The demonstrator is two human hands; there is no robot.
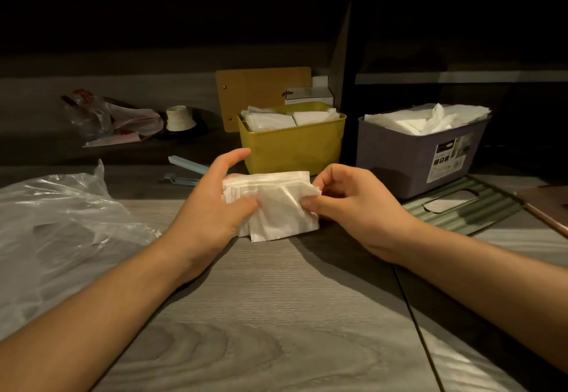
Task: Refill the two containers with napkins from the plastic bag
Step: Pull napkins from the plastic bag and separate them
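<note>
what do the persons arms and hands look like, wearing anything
Both arms are bare from the frame edge to the wrist, with no sleeves in view. The left hand and right hand wear no gloves, and no rings, watch or bracelets show. Nails look short and unpainted.

Between our left hand (215, 204) and right hand (353, 207) we hold a stack of napkins (273, 204), our fingers (310, 202) pinching its right edge. Just behind the fingertips stands one container (295, 146), napkins in it; right of it, a second container (421, 152) (also filled) rests partly on a ridged lid (467, 207). Left of our left fingers lies the plastic bag (61, 216) on the table (261, 315), with two clips (187, 170) behind them.
</note>
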